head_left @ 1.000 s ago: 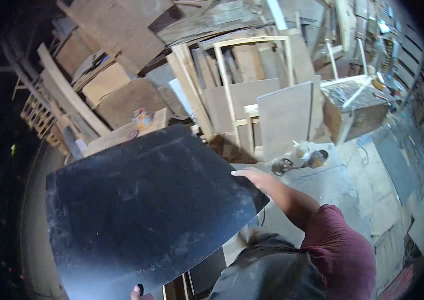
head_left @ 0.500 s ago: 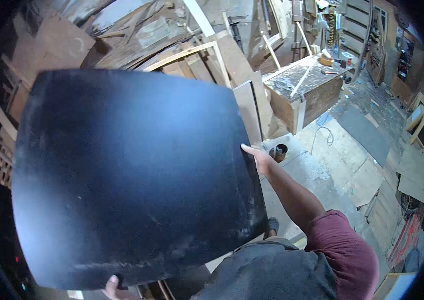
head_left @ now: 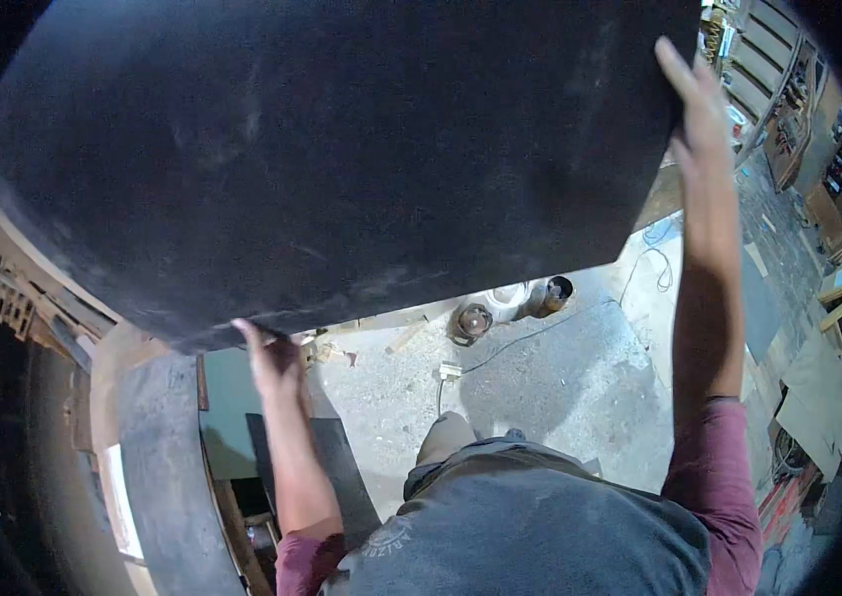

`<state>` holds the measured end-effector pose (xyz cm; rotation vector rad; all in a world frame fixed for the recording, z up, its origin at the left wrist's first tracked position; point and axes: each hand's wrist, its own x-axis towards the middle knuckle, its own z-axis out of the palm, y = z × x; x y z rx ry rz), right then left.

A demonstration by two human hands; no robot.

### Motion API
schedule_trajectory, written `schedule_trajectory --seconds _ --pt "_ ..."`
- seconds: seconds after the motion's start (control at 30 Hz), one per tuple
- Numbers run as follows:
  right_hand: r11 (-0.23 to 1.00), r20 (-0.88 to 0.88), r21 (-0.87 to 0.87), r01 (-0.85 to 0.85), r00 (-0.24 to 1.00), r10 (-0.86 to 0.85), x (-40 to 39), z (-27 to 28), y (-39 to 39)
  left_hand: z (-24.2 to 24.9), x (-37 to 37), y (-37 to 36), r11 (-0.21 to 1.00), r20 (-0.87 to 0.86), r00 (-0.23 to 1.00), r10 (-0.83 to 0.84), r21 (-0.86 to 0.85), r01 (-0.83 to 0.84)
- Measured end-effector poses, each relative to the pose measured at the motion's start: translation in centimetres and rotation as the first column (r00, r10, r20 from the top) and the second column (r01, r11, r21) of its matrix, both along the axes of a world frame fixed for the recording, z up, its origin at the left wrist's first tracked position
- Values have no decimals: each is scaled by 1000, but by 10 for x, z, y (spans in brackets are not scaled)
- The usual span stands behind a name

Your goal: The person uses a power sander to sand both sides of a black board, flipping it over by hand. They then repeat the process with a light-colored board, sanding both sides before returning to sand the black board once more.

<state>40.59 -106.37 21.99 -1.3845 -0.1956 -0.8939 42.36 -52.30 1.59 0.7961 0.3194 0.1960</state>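
Note:
A large dark, flat board [head_left: 341, 169] with pale scuffs fills the upper part of the head view, raised in front of me. My left hand [head_left: 274, 363] grips its lower edge, thumb on the near face and the fingers behind. At the board's right edge, my right hand [head_left: 699, 104] holds on with the thumb lying along the face; its other fingers are mostly hidden and slightly blurred. The board's top edge runs out of view.
Below the board, round metal cans [head_left: 473, 320] stand on the pale concrete floor [head_left: 530, 387], with a power strip [head_left: 450, 372] and its cord nearby. Dark panels [head_left: 157, 447] lie at left. Loose sheets [head_left: 818, 397] and cables are on the right.
The board has been lifted up and away, with both hands still on it. My left arm now shows, and the floor with the cans has come into view beneath the board.

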Motion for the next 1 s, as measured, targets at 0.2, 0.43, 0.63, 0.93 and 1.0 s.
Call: schedule_trajectory --seconds 0.2,0.43,0.63,0.93,1.0 --pt "809 335 -526 263 938 -88 37 118 94 -102 79 -119 890 46 944 -325 -322 322" --pt "621 254 -781 61 940 228 148 140 183 -136 179 -154 724 71 837 -543 -466 509" --pt "329 321 -918 224 904 281 286 79 211 -87 209 -100 910 173 959 -224 -314 269" --pt "123 5 -992 -11 992 124 447 -69 128 -257 30 -37 874 -210 868 450 -98 -477" --pt "72 -14 -997 -26 985 169 491 -113 99 -342 -43 -70 803 -437 719 540 12 -596"
